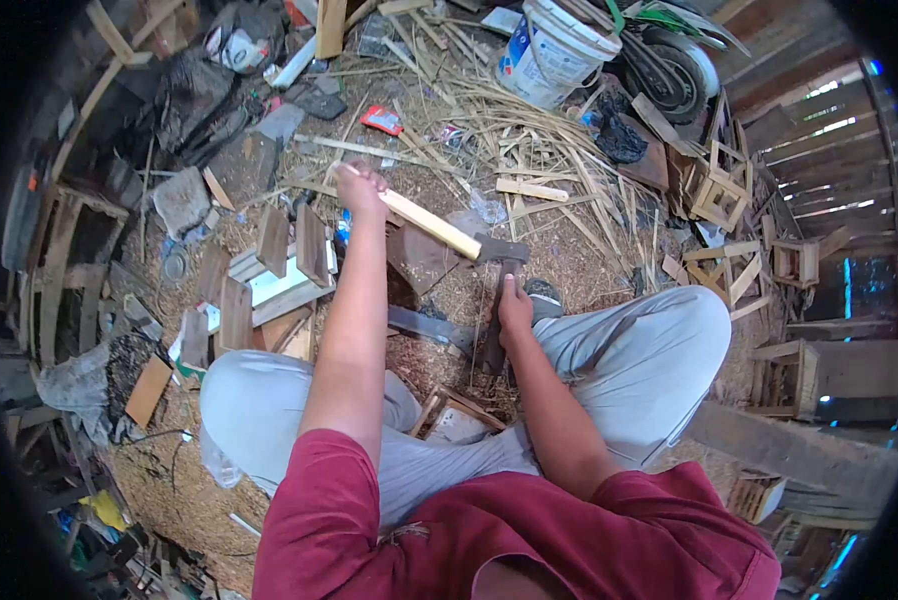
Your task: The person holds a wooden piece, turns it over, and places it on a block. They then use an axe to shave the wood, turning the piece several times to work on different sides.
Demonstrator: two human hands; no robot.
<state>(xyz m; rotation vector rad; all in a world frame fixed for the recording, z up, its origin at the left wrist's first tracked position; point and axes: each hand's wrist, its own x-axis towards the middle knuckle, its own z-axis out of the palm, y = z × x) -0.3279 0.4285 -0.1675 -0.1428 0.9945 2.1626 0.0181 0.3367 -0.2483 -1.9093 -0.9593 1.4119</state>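
Note:
A pale wooden stick [434, 226] slants down to the right from my left hand [361, 187], whose fingers are wrapped round its upper end. The stick's lower end meets or lies right beside the dark head of a hammer [504, 251]. My right hand [515, 308] is closed on the hammer's handle, which points down toward my lap. Beneath the stick is a brown block [421, 258] on the sawdust-covered ground. Between my legs sits a small wooden frame [457, 420].
Wood strips [529, 150] litter the ground ahead, with a white bucket [554, 52] and a wheel [674, 80] behind. A white and wooden piece with upright blocks [269, 278] lies left. Small wooden frames [721, 190] stand right. A red packet [382, 120] lies ahead.

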